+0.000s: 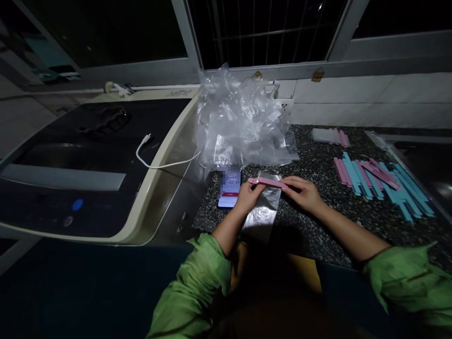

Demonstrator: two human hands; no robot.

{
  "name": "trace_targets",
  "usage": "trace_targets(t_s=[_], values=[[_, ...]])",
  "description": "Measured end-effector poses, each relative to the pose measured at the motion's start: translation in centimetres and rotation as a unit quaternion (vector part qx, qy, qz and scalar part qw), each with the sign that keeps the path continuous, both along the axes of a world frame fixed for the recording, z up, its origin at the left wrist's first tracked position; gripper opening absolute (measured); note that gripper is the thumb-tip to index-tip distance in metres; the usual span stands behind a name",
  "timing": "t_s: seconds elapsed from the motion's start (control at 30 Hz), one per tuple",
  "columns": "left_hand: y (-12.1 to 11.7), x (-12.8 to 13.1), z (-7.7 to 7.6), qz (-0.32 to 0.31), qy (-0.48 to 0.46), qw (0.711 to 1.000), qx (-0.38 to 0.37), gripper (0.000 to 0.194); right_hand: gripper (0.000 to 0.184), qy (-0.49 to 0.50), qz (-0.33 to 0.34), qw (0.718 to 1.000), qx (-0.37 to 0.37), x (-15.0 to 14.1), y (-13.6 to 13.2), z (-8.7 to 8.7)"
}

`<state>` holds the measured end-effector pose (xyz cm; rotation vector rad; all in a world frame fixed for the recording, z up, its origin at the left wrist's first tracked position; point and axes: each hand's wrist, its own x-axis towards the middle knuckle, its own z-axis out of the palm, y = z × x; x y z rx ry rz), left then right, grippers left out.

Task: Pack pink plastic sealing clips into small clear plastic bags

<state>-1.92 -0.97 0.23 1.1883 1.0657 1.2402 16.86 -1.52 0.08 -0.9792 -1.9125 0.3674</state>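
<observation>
A pink bag-sealing clip [268, 181], long and narrow, lies level between my two hands. My left hand [248, 197] pinches its left end, and my right hand [304, 192] grips the right end between thumb and fingers. Just below the clip, a clear plastic bag [263, 207] lies flat on the counter; I cannot tell whether either hand also touches it. A lit phone [229, 190] is by my left hand. To the right of my right hand are loose blue clips [360, 176] and pink clips [379, 174] in an overlapping pile.
A large heap of clear plastic bags [243, 122] stands behind my hands on the speckled counter [307, 160]. Farther back right lies a small packed bundle of clips [330, 136]. At left is a washing machine [134, 188] with a white cable [165, 165] across its lid.
</observation>
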Motion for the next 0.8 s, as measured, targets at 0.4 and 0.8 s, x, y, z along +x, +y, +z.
trace_targets(t_s=[0.4,0.8], values=[[-0.19,-0.02,0.16,-0.019,-0.014,1.000,0.007,0.016,0.021,-0.012,-0.038,0.999,0.013,0.21,-0.13,0.01],[-0.19,0.29,-0.49,-0.007,-0.009,1.000,0.025,0.039,0.021,-0.047,-0.049,0.997,0.031,0.37,-0.44,-0.60]])
